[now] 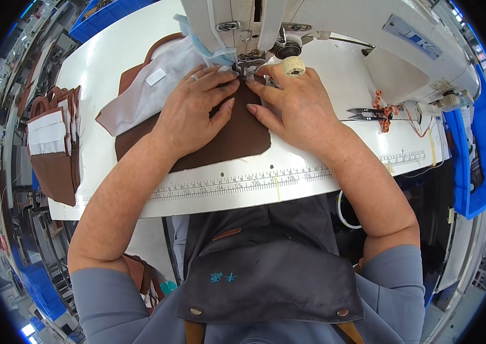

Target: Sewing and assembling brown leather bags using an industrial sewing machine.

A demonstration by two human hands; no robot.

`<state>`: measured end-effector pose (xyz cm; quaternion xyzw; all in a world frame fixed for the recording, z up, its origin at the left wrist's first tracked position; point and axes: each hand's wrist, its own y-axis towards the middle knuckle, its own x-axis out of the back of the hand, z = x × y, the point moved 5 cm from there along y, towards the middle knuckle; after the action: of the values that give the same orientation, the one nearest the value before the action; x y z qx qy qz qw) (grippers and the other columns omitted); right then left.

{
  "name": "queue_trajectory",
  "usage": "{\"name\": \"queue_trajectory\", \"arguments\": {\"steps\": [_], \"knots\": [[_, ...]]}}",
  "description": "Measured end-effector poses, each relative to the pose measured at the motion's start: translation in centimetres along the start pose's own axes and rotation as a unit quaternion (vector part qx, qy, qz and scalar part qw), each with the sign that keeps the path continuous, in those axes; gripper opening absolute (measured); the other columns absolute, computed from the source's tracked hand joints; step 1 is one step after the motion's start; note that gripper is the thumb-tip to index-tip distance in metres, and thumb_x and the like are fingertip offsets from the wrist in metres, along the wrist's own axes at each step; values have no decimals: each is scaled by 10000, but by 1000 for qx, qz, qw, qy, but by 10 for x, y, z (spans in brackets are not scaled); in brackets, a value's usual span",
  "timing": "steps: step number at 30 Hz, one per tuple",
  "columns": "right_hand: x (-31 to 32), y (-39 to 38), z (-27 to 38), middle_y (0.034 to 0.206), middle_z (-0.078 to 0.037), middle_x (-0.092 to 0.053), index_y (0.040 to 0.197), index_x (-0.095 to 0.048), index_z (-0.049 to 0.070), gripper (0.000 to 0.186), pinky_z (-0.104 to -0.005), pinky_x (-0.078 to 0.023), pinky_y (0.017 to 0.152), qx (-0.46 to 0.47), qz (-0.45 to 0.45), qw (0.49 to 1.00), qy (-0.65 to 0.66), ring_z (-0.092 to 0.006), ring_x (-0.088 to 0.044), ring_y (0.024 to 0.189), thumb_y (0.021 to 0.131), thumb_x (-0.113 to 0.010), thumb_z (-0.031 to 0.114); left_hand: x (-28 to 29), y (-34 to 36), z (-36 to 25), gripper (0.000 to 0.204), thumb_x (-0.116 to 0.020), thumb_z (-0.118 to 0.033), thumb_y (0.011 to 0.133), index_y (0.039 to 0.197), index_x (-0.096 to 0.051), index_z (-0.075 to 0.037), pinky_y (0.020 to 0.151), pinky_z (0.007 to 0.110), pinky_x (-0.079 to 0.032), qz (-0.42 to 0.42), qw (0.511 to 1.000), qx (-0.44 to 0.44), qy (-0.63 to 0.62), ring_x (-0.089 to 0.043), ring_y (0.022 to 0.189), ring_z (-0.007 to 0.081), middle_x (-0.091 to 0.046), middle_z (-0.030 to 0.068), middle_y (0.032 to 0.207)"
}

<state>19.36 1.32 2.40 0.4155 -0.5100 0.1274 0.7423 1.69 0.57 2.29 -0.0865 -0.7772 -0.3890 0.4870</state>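
A brown bag panel (197, 148), leather-like, lies flat on the white sewing table under the needle area of a sewing machine (334, 20). White lining cloth (134, 106) with a small label is folded over its left part, and a brown strap (159, 46) loops out behind. My left hand (197, 109) rests on panel and lining, fingers stretched toward the presser foot (241, 70). From the other side my right hand (303, 109) lies with thumb and fingers apart, fingertips at the panel's right edge near the foot. The exact stitching point is partly hidden.
Stacked brown pieces with straps and white lining (53, 157) sit at the table's left. Black thread snips (369, 114) tangled with orange thread lie at the right. A printed ruler scale (220, 186) runs along the front edge. Blue bins (475, 189) stand beyond the table.
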Motion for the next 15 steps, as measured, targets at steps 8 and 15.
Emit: {"name": "queue_trajectory", "arguments": {"steps": [8, 15], "knots": [[-4, 1, -2, 991, -78, -647, 1215, -748, 101, 443, -381, -429, 870, -13, 15, 999, -34, -234, -558, 1060, 912, -698, 420, -2, 5, 20, 289, -671, -108, 889, 1161, -752, -52, 1150, 438, -428, 45, 999, 11, -28, -629, 1184, 294, -688, 94, 1225], [0, 0, -2, 982, -67, -647, 1160, -769, 100, 370, -377, -438, 873, -6, 12, 1000, -11, -235, -572, 1035, 898, -728, 357, 1, 12, 34, 255, -667, -136, 910, 1139, -776, -106, 1118, 399, -455, 85, 994, 40, -56, -636, 1169, 287, -711, 68, 1185]]}}
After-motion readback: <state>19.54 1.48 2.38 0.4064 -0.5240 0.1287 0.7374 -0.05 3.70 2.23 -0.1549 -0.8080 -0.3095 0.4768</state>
